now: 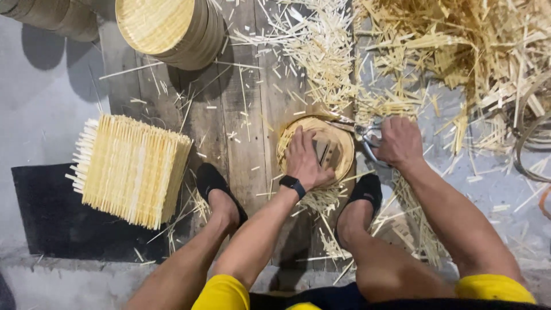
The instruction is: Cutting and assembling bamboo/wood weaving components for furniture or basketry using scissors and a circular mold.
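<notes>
My left hand (306, 158) presses flat on a round woven bamboo disc (344, 138) that lies on a wooden board (241, 115) between my feet. A black band sits on that wrist. My right hand (399, 140) grips the handles of metal shears (363, 133), whose blades reach to the disc's upper right rim. A small dark block lies on the disc under my left fingers.
A square stack of woven bamboo mats (132, 166) stands at the left on a black mat (51, 212). Round woven trays (169, 28) are stacked at the top. Loose bamboo strips (459, 51) are heaped at the upper right. My feet wear black shoes (215, 183).
</notes>
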